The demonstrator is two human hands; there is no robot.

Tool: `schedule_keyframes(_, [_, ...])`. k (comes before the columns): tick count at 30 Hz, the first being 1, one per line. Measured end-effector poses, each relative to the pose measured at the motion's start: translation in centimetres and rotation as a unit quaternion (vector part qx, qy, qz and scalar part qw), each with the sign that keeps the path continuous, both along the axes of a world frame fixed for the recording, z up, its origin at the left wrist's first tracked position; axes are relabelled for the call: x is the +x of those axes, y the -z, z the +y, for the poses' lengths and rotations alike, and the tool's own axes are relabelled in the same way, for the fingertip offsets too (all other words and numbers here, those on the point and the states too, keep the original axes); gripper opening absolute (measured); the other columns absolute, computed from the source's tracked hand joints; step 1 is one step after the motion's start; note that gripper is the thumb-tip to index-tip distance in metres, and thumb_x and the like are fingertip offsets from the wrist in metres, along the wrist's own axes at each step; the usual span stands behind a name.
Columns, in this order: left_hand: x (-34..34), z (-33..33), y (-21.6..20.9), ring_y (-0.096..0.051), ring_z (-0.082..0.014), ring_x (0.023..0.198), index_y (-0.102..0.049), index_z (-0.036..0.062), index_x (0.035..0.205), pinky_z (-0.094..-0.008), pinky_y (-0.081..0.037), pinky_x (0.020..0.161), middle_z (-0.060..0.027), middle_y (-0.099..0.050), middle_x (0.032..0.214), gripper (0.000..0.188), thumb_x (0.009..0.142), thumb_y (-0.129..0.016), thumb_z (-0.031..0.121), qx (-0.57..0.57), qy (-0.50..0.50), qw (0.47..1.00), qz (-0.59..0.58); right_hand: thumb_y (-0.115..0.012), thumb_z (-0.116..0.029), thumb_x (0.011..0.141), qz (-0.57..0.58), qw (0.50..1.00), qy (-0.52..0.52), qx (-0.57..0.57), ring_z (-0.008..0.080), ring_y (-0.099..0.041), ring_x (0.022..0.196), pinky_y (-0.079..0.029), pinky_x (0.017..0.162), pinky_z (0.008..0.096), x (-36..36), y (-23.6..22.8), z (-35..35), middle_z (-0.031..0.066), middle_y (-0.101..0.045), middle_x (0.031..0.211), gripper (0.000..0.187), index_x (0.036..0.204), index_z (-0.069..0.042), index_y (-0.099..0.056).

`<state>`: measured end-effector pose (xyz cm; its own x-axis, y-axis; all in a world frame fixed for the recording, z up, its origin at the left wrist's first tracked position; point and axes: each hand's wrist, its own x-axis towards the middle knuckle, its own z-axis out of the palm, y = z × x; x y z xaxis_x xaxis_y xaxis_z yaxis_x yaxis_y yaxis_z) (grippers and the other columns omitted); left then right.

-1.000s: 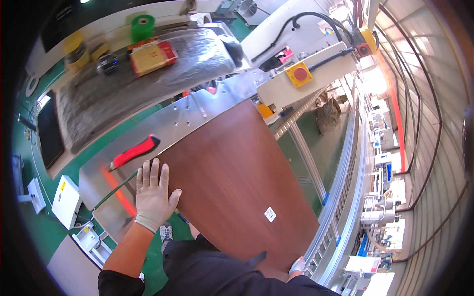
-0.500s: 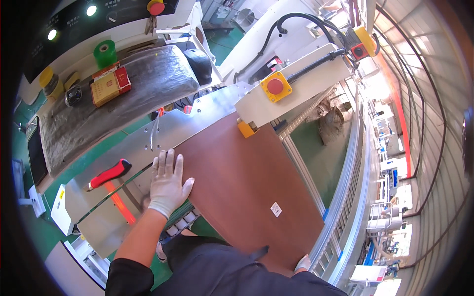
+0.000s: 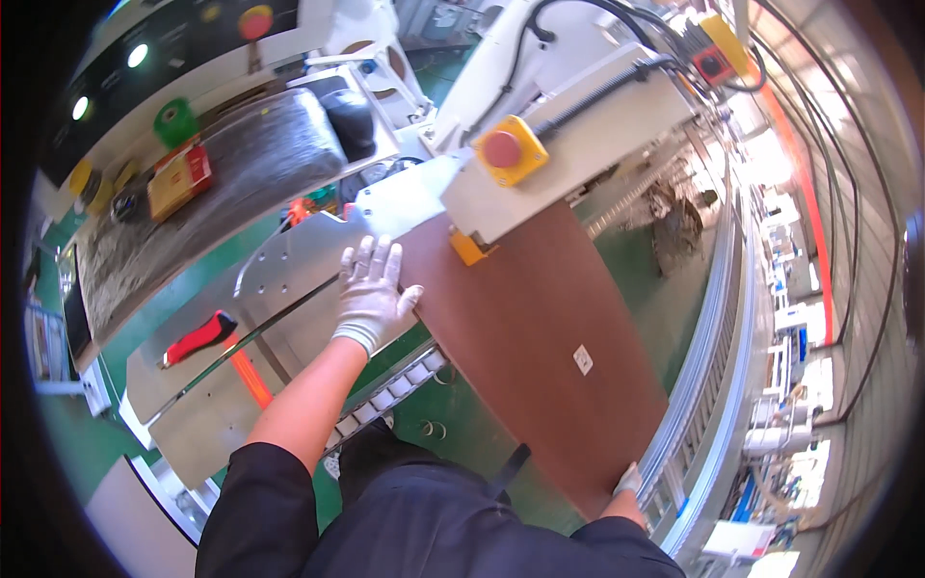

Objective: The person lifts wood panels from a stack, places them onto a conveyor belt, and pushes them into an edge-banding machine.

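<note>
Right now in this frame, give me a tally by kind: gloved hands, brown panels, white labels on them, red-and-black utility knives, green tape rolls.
Left gloved hand and right gloved hand: 2
Brown panel: 1
White label on the panel: 1
Red-and-black utility knife: 1
Green tape roll: 1
Total: 6

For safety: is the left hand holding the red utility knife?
No, the utility knife lies on the metal table, apart from the left hand.
</note>
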<state>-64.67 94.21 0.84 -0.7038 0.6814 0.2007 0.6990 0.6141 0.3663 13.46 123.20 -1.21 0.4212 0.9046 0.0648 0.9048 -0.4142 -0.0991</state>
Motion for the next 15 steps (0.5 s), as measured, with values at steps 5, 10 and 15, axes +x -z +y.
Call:
schedule_keyframes(5, [-0.4,0.8,0.0,-0.024,-0.0345,0.155,-0.045,0.0036,0.153,-0.0531,-0.008,0.127,-0.0128,-0.035,0.165,0.08,0.094,-0.057,0.057,-0.037,-0.008,0.999,0.036,-0.045,-0.039,0.106,-0.156,0.978,-0.123,-0.054,0.0477,-0.07,0.097,-0.054,0.091,0.053,-0.8,-1.4,3.2,0.0289,-0.073,0.103,0.052,0.11,0.004,-0.073])
schedule_keyframes(10, [-0.6,-0.3,-0.5,-0.022,-0.0343,0.156,-0.056,0.0033,0.145,-0.0513,-0.006,0.128,-0.014,-0.033,0.166,0.069,0.096,-0.055,0.051,-0.045,-0.018,0.999,0.025,-0.05,-0.038,0.101,0.03,0.997,0.015,0.067,0.0456,-0.069,0.101,-0.052,0.092,0.0527,-7.0,-0.7,-0.6,0.0286,-0.073,0.105,0.048,0.109,0.003,-0.073])
schedule_keyframes(15, [-0.2,0.1,-1.8,-0.026,-0.0351,0.154,-0.059,0.0049,0.142,-0.0516,-0.011,0.127,-0.014,-0.037,0.164,0.065,0.092,-0.057,0.047,-0.039,-0.012,0.997,0.065,-0.054,-0.039,0.1,0.13,0.961,-0.024,0.241,0.0455,-0.068,0.09,-0.05,0.083,0.0538,-5.9,1.8,-3.3,0.0284,-0.073,0.097,0.051,0.103,0.009,-0.07])
